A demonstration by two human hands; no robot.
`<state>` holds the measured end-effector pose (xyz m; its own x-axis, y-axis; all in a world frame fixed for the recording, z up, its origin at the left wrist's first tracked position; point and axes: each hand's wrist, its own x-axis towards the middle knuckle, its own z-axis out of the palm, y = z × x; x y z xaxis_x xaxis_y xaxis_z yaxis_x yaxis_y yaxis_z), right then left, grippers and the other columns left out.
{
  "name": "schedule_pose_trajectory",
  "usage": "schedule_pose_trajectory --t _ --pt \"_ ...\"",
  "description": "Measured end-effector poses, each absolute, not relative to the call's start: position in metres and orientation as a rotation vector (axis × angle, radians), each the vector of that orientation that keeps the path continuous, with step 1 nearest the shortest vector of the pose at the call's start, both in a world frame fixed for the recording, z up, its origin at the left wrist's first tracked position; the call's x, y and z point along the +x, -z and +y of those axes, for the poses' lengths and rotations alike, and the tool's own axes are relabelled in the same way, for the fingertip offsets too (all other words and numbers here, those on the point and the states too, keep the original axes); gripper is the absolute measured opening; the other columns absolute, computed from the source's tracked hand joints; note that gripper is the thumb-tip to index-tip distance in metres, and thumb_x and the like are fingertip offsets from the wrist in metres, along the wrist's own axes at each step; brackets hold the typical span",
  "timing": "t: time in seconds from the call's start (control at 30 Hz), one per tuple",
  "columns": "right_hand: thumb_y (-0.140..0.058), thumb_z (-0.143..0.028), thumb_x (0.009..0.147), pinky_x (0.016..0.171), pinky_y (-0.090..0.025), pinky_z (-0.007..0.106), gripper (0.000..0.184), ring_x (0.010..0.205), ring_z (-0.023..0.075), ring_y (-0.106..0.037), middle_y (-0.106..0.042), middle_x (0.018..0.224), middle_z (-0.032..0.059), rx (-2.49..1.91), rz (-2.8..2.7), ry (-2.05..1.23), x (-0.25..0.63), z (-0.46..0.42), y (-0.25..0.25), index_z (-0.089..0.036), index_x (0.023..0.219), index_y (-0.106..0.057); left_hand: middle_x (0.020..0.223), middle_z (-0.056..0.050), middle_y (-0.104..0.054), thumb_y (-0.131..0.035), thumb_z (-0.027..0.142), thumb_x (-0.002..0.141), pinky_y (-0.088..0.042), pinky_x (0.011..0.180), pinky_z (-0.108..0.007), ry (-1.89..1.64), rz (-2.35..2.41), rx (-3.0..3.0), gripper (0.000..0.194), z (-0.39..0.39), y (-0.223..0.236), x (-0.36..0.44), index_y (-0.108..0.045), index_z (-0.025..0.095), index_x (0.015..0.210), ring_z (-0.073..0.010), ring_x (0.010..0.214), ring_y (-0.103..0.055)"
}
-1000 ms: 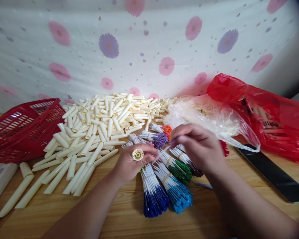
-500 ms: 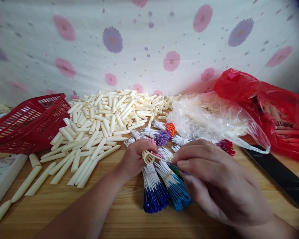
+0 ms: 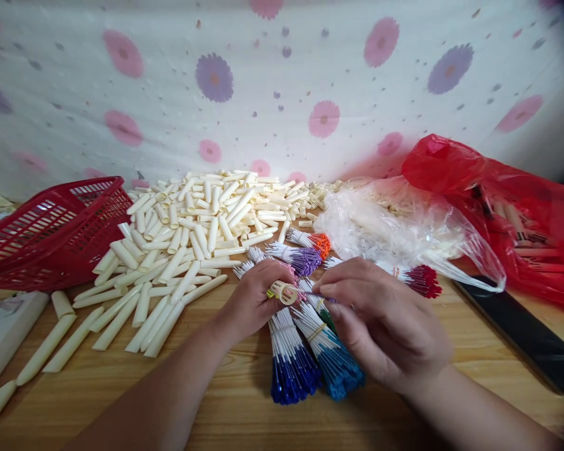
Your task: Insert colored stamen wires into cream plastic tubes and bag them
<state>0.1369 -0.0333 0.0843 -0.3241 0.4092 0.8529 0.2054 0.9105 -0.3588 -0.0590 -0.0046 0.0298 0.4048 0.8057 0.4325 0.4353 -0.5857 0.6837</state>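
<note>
My left hand (image 3: 263, 291) is closed around a cream slotted plastic cylinder (image 3: 286, 293), its open end turned towards me. In my right hand (image 3: 385, 319), thumb and fingers pinch a thin pen refill (image 3: 316, 294) with a purple end. The refill's other end reaches the cylinder; how deep it sits in the slots I cannot tell. Beneath my hands lie banded bundles of white refills, among them a dark blue-ended bundle (image 3: 291, 363) and a teal-ended bundle (image 3: 336, 360). Behind are a purple-ended bundle (image 3: 305, 260) and an orange-ended bundle (image 3: 318, 243). A red-ended bundle (image 3: 423, 280) is partly covered by my right hand.
A large heap of cream pen barrels (image 3: 207, 219) spreads left of centre, beside a tilted red basket (image 3: 75, 232). A white power strip (image 3: 9, 338) lies at left. To the right are a clear plastic bag (image 3: 385, 219), a red bag (image 3: 536, 225) and a flat black object (image 3: 521, 335).
My right hand has moved left and a little up, bringing the refill closer to the cylinder. The cylinder has shifted slightly right and tilted in my left hand.
</note>
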Motion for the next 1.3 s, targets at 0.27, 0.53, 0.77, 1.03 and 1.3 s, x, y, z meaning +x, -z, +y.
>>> schedule_pose_trajectory --t 0.27,0.53,0.77,1.03,1.3 --pt "-0.054 -0.008 0.081 0.069 -0.057 0.031 0.017 0.079 0.0173 -0.065 -0.069 0.085 0.0105 -0.380 -2.089 -0.109 0.140 -0.041 -0.086 -0.017 0.095 -0.059 0.075 -0.001 -0.055 -0.052 0.036 0.088 -0.043 0.069 -0.026 -1.018 0.887 2.202 0.027 -0.005 -0.034 -0.059 -0.055 0.017 0.069 -0.0143 0.076 -0.053" --pt "-0.055 -0.004 0.079 0.067 -0.056 0.029 0.021 0.077 0.0163 -0.065 -0.067 0.083 0.0089 -0.519 -1.955 -0.233 0.135 -0.038 -0.086 -0.018 0.095 -0.060 0.083 -0.003 -0.057 -0.052 0.043 0.087 -0.042 0.075 -0.028 -1.002 0.952 2.198 0.029 -0.003 -0.034 -0.061 -0.052 0.017 0.073 -0.0162 0.083 -0.053" --pt "-0.057 -0.005 0.080 0.068 -0.055 0.030 0.021 0.079 0.0169 -0.063 -0.067 0.089 0.0104 -0.473 -2.047 -0.099 0.132 -0.031 -0.073 -0.014 0.098 -0.060 0.093 -0.006 -0.057 -0.042 0.055 0.088 -0.042 0.079 -0.032 -0.937 0.970 2.281 0.040 -0.005 -0.035 -0.065 -0.055 0.018 0.091 -0.0195 0.089 -0.051" --pt "-0.057 -0.005 0.081 0.064 -0.049 0.030 0.018 0.075 0.0160 -0.055 -0.060 0.085 0.0075 -0.601 -2.084 0.050 0.133 -0.019 -0.062 -0.014 0.095 -0.064 0.098 -0.008 -0.056 -0.030 0.050 0.093 -0.044 0.083 -0.033 -0.888 1.047 2.390 0.039 -0.010 -0.041 -0.067 -0.050 0.018 0.104 -0.0198 0.093 -0.052" --pt "-0.056 -0.010 0.083 0.066 -0.048 0.028 0.008 0.075 0.0135 -0.054 -0.058 0.081 0.0039 -0.648 -2.048 -0.151 0.134 -0.013 -0.064 -0.017 0.084 -0.061 0.088 -0.009 -0.060 -0.035 0.043 0.094 -0.046 0.076 -0.032 -0.953 1.165 2.582 0.035 -0.011 -0.041 -0.064 -0.056 0.015 0.094 -0.0211 0.088 -0.056"
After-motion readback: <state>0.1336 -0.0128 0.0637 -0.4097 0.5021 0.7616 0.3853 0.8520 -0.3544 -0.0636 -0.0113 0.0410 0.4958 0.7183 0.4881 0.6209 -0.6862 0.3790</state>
